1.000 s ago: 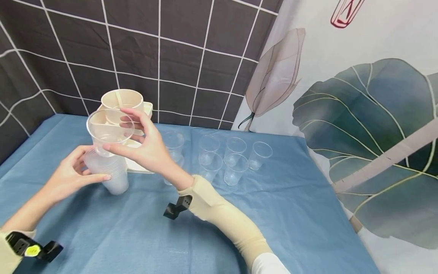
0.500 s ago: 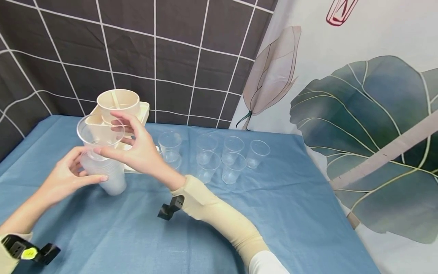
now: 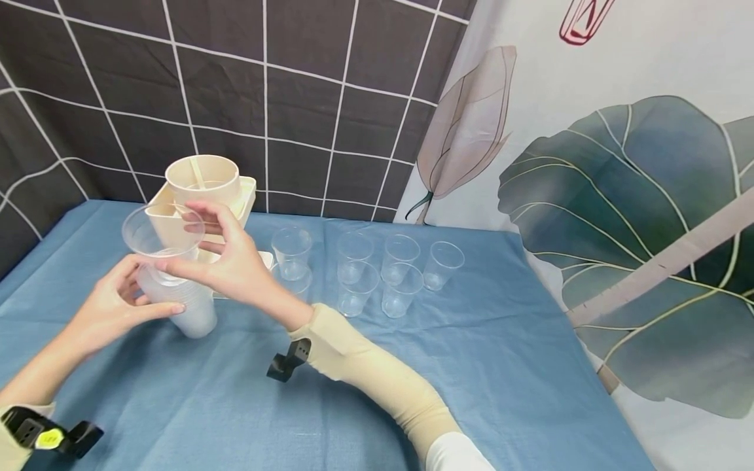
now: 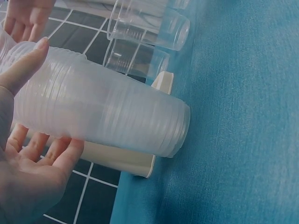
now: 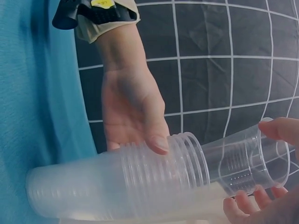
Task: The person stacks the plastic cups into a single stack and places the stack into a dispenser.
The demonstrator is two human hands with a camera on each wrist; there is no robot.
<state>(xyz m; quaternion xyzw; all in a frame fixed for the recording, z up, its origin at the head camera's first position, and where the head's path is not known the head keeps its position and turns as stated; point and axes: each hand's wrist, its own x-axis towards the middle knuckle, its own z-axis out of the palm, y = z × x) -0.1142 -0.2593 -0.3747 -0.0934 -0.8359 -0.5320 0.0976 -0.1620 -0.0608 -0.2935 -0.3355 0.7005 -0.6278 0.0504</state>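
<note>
A tall stack of nested clear plastic cups leans at a slant in my left hand. In the left wrist view, thumb and fingers grip the stack near its rims, and its base is close to the blue cloth. My right hand holds a single clear plastic cup near its rim, between thumb and fingers. The right wrist view shows the lower end of that cup inside the mouth of the stack, with most of its wall sticking out.
Several clear cups stand on the blue cloth right of my hands. Behind the stack is a cream holder with a round cream container. A dark grid-patterned backdrop rises behind.
My right hand has brought the single cup left and down, deeper into the mouth of the stack. The left hand keeps its grip on the stack, nearly still.
</note>
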